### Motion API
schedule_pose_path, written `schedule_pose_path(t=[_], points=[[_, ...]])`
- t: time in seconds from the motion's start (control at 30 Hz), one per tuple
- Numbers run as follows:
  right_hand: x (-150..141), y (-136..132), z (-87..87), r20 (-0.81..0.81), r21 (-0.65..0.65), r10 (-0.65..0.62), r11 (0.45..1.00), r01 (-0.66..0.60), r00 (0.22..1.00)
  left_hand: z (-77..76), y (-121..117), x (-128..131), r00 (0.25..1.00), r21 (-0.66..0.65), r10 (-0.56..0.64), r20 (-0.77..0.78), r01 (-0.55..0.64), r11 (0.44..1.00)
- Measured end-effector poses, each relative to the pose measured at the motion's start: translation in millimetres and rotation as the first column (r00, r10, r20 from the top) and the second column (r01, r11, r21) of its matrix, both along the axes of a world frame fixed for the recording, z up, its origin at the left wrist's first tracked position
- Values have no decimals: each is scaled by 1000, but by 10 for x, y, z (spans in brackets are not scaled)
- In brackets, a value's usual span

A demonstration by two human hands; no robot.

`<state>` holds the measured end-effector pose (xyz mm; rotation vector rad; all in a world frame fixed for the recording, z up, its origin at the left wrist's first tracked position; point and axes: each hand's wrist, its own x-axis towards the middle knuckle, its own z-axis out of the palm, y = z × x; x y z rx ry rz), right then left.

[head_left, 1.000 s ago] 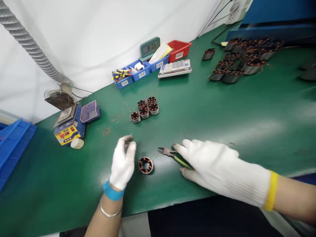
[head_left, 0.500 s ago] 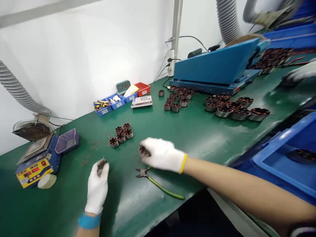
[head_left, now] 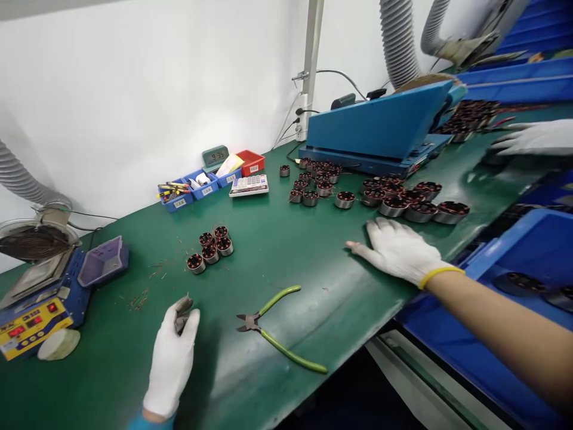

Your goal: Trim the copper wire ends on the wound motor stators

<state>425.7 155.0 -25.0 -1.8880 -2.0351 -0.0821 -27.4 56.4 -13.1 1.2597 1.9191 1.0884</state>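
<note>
Near the front left, my left hand (head_left: pixel 171 355) in a white glove is curled closed just above the green table. Its greyed fingertips meet the thumb; whatever they pinch is too small to make out. My right hand (head_left: pixel 400 251), gloved in white with a yellow cuff, lies palm down with fingers spread and holds nothing. Just beyond its fingertips stand larger wound motor stators (head_left: pixel 394 206), with a single stator (head_left: pixel 344 199) to their left. Between my hands lie green-handled side cutters (head_left: pixel 251 322), jaws apart. Several small stators (head_left: pixel 210 254) stand in a cluster beyond my left hand.
Wire scraps (head_left: pixel 139 298) litter the table near a purple tray (head_left: pixel 104 261) and a blue-yellow heating unit (head_left: pixel 38 322). Along the wall are blue bins (head_left: pixel 179 203) and a calculator (head_left: pixel 249 185). A blue machine (head_left: pixel 376 128) stands behind the stators. At right, a co-worker's gloved hand (head_left: pixel 535 137) shows.
My right hand has moved right and let go of the stator it held; a single stator now stands beside the larger group. My left hand keeps its curl. The view has shifted right.
</note>
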Motion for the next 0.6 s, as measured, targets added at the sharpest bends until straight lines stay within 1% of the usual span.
schedule_pose_path(t=[0.07,0.13,0.23,0.27,0.3,0.37,0.43,0.53,0.6], points=[[-203,-1,-135,65,-1,37,999,-37,997,23,-32,71,999,-40,-38,-24,37,999],[-532,89,-224,106,-3,125,992,-125,987,44,-60,133,997,-75,-67,-44,63,995],[-1085,327,-264,123,-10,296,955,-297,947,51,-72,163,996,-97,-79,-44,74,993],[-1241,429,-258,121,-12,341,939,-343,932,45,-63,155,997,-96,-71,-40,67,993],[-1368,544,-245,117,-6,361,932,-363,925,35,-50,143,997,-91,-62,-35,59,994],[-1527,821,-204,100,25,321,945,-325,942,6,-14,115,998,-73,-49,-27,47,996],[-1576,1142,-147,74,62,224,971,-229,972,-29,17,97,998,-57,-53,-25,51,997],[-1536,1601,-46,32,80,96,992,-98,995,-74,32,102,998,-39,-60,-36,58,998],[-1484,1819,23,10,71,39,997,-40,999,-90,23,124,997,-31,-64,-44,63,998]])
